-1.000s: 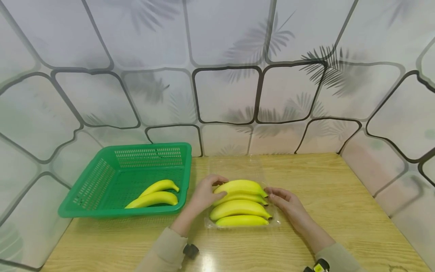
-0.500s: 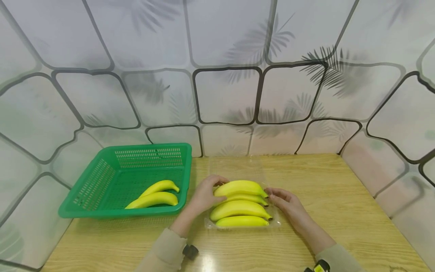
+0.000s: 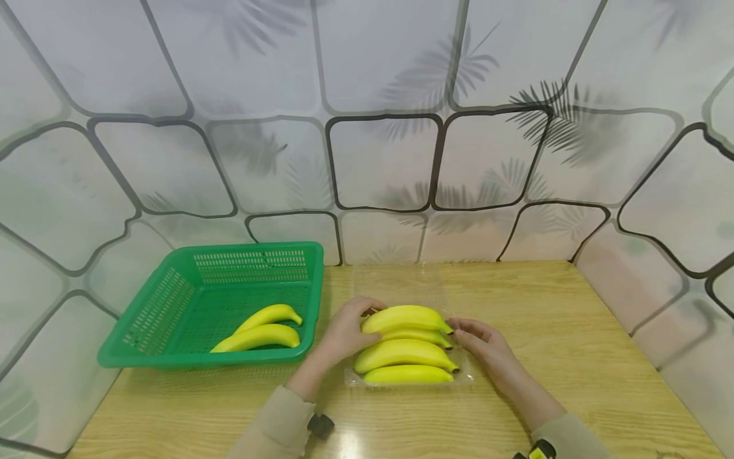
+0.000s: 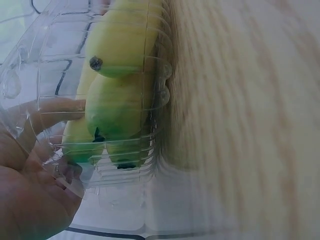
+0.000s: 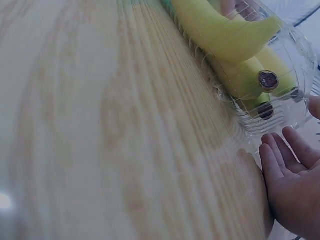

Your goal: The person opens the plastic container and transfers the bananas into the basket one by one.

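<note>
Several yellow bananas lie side by side in a clear plastic clamshell box (image 3: 466,377), its lid (image 3: 395,280) folded back toward the wall. My left hand (image 3: 346,331) is at the box's left end, thumb and fingers around the left end of the farthest banana (image 3: 406,317). The left wrist view shows that hand (image 4: 35,195) partly through the clear plastic. My right hand (image 3: 487,347) is at the other end, fingertips by the banana stems. In the right wrist view the right hand's fingers (image 5: 272,160) are apart and loosely extended beside the box end.
A green plastic basket (image 3: 315,299) stands left of the box, with two bananas (image 3: 260,336) inside. Everything rests on a wooden table (image 3: 545,306). A patterned wall covering (image 3: 378,159) rises behind and at both sides.
Both hands stay at the box ends, and the bananas and basket keep their places. My left thumb has shifted very slightly toward the near side; otherwise the scene looks still.
</note>
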A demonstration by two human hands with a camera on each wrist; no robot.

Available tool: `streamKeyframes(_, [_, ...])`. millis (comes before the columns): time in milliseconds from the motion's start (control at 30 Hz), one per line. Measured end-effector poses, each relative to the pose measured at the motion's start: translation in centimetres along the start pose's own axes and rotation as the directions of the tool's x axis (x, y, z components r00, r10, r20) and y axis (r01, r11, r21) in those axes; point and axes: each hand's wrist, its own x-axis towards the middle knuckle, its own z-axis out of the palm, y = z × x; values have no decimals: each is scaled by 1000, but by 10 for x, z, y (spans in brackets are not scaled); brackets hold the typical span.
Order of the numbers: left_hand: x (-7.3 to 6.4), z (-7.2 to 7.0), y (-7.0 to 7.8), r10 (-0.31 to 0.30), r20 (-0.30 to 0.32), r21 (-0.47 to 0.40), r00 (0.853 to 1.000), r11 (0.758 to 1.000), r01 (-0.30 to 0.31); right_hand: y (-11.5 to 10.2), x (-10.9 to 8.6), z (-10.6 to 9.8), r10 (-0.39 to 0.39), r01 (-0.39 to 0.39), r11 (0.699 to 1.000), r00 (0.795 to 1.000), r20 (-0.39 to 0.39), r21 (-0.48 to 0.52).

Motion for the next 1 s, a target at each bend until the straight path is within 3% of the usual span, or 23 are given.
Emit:
streamKeyframes(733, [-1,1,-2,-29,-61,-73,998,997,24,1,-1,-1,-35,34,999,999,36,27])
streamKeyframes(1000, [-1,0,-1,-65,-86,-92,994,994,57,1,-2,-1,-42,41,999,998,40,26])
